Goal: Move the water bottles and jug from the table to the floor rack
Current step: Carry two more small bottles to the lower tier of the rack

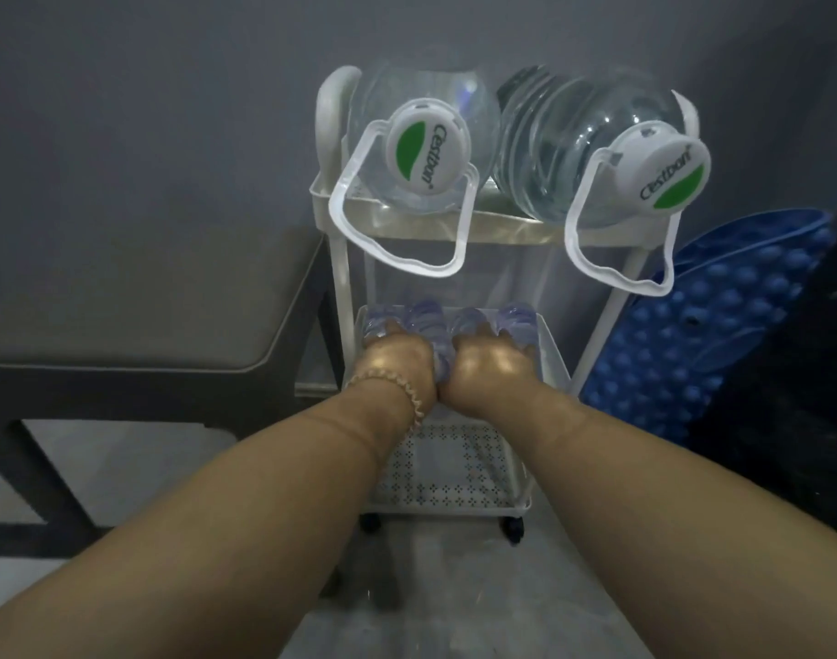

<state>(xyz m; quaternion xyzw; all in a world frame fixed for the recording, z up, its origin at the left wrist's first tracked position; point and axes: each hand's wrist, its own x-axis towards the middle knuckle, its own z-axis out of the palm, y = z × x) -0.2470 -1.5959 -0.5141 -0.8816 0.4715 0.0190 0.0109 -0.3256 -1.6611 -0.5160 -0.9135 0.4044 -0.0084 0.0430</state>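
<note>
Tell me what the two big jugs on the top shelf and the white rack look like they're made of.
The left jug and right jug look like clear, glossy plastic: see-through walls with bright highlights, ribbed on the right one. The rack looks like white painted metal, judging by its thin frame and perforated bottom shelf, though moulded plastic can't be ruled out.

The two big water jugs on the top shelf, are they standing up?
No, the left jug and the right jug both lie on their sides on the top shelf of the rack.
</note>
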